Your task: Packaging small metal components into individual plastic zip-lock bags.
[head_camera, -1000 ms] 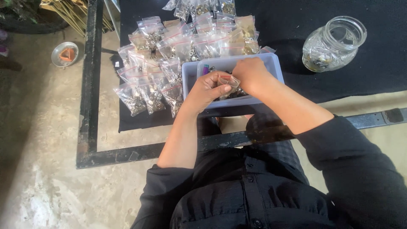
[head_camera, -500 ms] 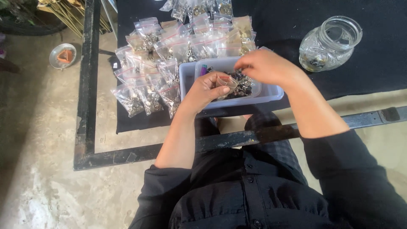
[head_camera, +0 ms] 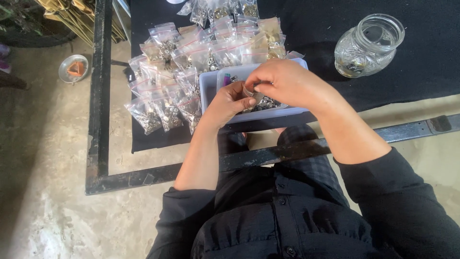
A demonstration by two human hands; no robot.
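A pale blue plastic tray [head_camera: 209, 89] with small metal parts sits at the near edge of a black cloth [head_camera: 431, 57]. Both hands meet over it. My left hand [head_camera: 231, 102] pinches a small clear bag [head_camera: 253, 93] with metal pieces in it. My right hand [head_camera: 283, 83] grips the same bag from above, fingers curled on its top edge. Several filled clear zip bags [head_camera: 167, 91] lie in rows to the left of and behind the tray.
A clear glass jar [head_camera: 368, 44] with a few metal bits stands at the right on the cloth. A black metal frame [head_camera: 98, 96] borders the cloth at left and front. A small round metal dish [head_camera: 74, 68] lies on the concrete floor at left.
My right hand came back from the tray's right side to meet my left hand over the small bag. The view shifted slightly.
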